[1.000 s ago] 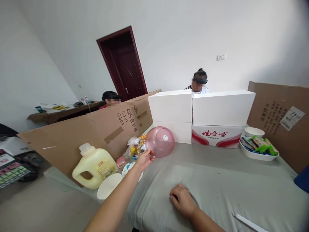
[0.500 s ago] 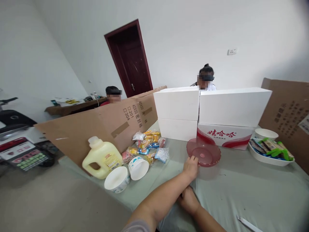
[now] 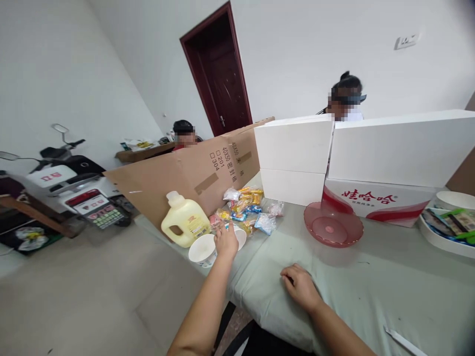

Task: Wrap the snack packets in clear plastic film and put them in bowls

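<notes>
The left hand (image 3: 226, 241) is reaching out with fingers curled down over a paper bowl (image 3: 239, 235), gripping or about to; I cannot tell which. A 2nd bowl (image 3: 202, 249) is touching it leftward. The right hand (image 3: 300, 287) is resting flat, farther off.

Even, bright, diffuse daylight fills the room; no single source is visible. The white wall (image 3: 304, 54) and white boxes (image 3: 393, 148) are near overexposure, with little surface detail. Shadows are soft and faint: a pale one lies under the pink bowl (image 3: 333, 228) on the grey-green table cover (image 3: 389, 291). Wide-angle distortion bends and tilts the door frame (image 3: 218, 74) and stretches the corners, which darken slightly at upper right. The centre is sharp; the edges soften, and faces are pixelated.
</notes>
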A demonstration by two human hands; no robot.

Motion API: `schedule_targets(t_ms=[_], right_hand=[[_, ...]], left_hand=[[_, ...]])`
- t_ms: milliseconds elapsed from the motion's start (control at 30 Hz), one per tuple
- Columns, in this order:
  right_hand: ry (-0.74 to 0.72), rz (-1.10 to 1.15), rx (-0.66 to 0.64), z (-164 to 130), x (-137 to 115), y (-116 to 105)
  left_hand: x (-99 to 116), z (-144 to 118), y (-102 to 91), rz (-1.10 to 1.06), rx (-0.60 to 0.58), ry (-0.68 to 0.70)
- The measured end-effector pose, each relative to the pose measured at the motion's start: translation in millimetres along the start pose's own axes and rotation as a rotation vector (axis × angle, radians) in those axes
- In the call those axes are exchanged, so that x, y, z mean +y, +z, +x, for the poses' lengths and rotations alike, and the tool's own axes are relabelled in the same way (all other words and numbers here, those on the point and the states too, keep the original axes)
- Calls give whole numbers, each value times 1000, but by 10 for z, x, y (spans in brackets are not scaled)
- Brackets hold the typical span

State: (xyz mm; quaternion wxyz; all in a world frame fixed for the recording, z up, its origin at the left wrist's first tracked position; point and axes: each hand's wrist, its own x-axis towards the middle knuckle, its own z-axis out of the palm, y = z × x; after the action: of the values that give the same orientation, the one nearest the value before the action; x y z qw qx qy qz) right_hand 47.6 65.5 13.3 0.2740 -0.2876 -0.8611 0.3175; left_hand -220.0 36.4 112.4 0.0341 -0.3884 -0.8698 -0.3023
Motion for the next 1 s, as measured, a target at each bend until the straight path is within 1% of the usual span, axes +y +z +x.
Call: schedule_targets(t_ms=[67, 133, 200, 233, 267, 333, 400, 467, 567, 600, 633, 667, 700, 733, 800, 833, 867, 900, 933, 1000], right_hand=[[-3, -4, 1, -4, -14, -9], [-2, -12, 7, -39, -72, -40], [-12, -21, 29, -114, -179, -88], [-29, -31, 43, -165, -246, -112], [-47, -48, 54, -224, -315, -135], [-50, -110, 56, -358, -435, -176], [20, -179, 54, -511, -500, -223], [107, -221, 86, -670, -499, -291], [160, -279, 139, -891, -419, -455], [173, -302, 139, -956, -384, -531], [190, -322, 133, -1019, -346, -622], [216, -337, 137, -1078, -306, -729], [250, -349, 159, -1136, -259, -854], [293, -361, 200, -1191, -204, -997], [406, -403, 339, -1282, -60, -1327], [477, -428, 396, -1310, 33, -1502], [555, -457, 440, -1322, 139, -1674], [632, -485, 475, -1317, 254, -1832], [698, -507, 500, -1295, 372, -1969], [769, -521, 513, -1220, 593, -2160]], left_hand=[[-33, 84, -74, -43, -16, -24], [10, 55, -118, -73, -14, -6], [88, -67, -121, -139, -10, 18], [132, -153, -101, -193, -28, 34], [178, -251, -67, -261, -71, 53], [284, -473, 43, -366, -239, 114], [413, -723, 189, -389, -436, 200], [554, -985, 342, -386, -594, 294], [729, -1316, 531, -408, -776, 431], [769, -1378, 576, -421, -827, 474], [798, -1404, 610, -431, -853, 504], [818, -1385, 633, -435, -842, 522], [831, -1321, 646, -421, -788, 532], [836, -1213, 650, -382, -691, 529], [831, -897, 638, -215, -414, 495], [820, -713, 630, -105, -288, 450], [806, -529, 626, -6, -201, 401], [788, -358, 630, 73, -161, 362], [768, -211, 644, 133, -157, 333], [725, -8, 707, 199, -211, 315]])
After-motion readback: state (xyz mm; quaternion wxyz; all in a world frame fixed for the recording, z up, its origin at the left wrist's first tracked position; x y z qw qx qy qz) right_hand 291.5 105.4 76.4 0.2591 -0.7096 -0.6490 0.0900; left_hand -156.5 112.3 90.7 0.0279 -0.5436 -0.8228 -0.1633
